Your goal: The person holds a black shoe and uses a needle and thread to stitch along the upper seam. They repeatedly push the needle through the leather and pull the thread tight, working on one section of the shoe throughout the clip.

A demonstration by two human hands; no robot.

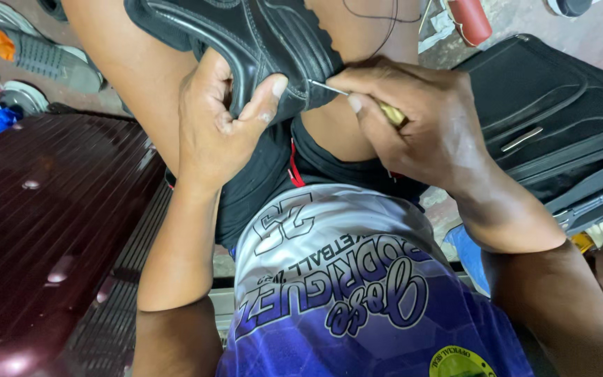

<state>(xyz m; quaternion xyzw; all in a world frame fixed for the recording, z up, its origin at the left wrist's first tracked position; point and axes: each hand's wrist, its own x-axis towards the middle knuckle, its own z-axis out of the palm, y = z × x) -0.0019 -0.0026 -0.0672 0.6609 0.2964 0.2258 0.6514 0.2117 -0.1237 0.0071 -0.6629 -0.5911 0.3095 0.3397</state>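
A black leather shoe [273,35] rests between my bare knees at the top of the head view. My left hand [221,119] grips its lower edge, thumb pressed on the leather. My right hand [413,119] is closed around a stitching awl [385,110] with a yellowish handle. Its thin metal needle [329,88] points left and meets the shoe's edge beside my left thumb. Most of the handle is hidden in my fist.
A dark maroon hard suitcase [43,230] lies at the left. A black soft suitcase [560,119] lies at the right. Grey sneakers [43,52] sit at the top left, a red cylinder [469,19] at the top. My lap is covered by a blue and white jersey [357,300].
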